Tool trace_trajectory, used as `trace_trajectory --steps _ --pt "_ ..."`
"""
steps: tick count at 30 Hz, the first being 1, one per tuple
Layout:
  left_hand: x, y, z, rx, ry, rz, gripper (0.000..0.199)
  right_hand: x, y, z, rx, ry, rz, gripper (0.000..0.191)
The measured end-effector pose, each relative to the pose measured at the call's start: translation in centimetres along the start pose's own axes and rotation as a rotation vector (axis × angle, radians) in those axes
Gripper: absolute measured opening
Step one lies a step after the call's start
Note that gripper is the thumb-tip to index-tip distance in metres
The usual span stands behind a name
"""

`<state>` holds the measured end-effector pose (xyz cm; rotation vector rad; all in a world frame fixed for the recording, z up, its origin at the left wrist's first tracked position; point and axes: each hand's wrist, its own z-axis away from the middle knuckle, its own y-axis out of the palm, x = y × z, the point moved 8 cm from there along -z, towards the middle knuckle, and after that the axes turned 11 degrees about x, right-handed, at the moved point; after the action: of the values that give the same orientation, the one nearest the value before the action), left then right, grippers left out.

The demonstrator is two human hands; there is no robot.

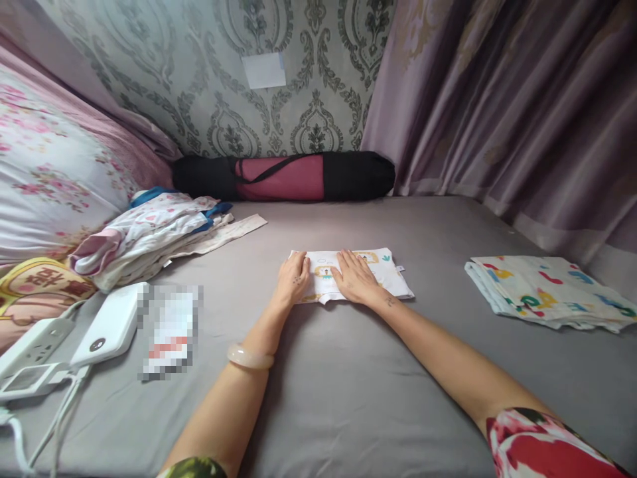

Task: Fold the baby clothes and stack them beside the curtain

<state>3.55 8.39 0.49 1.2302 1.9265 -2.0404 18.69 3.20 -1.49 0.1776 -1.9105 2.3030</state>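
A small white cloth garment (385,277) with yellow and green prints lies folded flat on the grey sheet, in the middle of the head view. My left hand (294,275) rests on its left end, palm down, with the fingers pointing away from me. Flat on the middle of the cloth lies my right hand (355,275), fingers spread. Neither hand is gripping the fabric. The parts of the cloth beneath both palms are hidden.
Folded cloth with colourful prints (552,289) lies at the right. A clothes pile (164,232), power bank (112,325), power strip (34,348) and blurred packet (172,335) are at the left. A black and red bag (283,178) lies along the wall.
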Motion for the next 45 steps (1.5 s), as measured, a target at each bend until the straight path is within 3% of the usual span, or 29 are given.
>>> trace_trajectory --steps 5,15,21,28,38,45 --pt "0.7 -0.7 0.0 -0.035 -0.079 0.172 0.037 0.6 -0.4 -0.1 0.039 0.011 -0.025 0.066" --pt "2.4 -1.1 -0.3 -0.123 -0.140 0.392 0.038 5.5 -0.9 -0.6 0.036 -0.075 -0.074 0.065" --pt "3.0 -1.5 0.0 -0.167 -0.167 0.600 0.038 5.7 0.3 -0.9 0.007 -0.057 -0.070 0.065" --pt "3.9 -1.5 0.1 -0.258 -0.164 0.936 0.050 5.7 0.0 -0.9 0.047 -0.041 -0.050 0.064" --pt "4.8 -1.9 0.2 -0.322 -0.220 1.052 0.042 8.7 -0.7 -1.4 0.041 -0.114 -0.043 0.061" --pt "5.7 -2.0 0.6 -0.379 -0.277 1.104 0.038 9.4 0.5 -2.1 0.032 -0.115 -0.030 0.063"
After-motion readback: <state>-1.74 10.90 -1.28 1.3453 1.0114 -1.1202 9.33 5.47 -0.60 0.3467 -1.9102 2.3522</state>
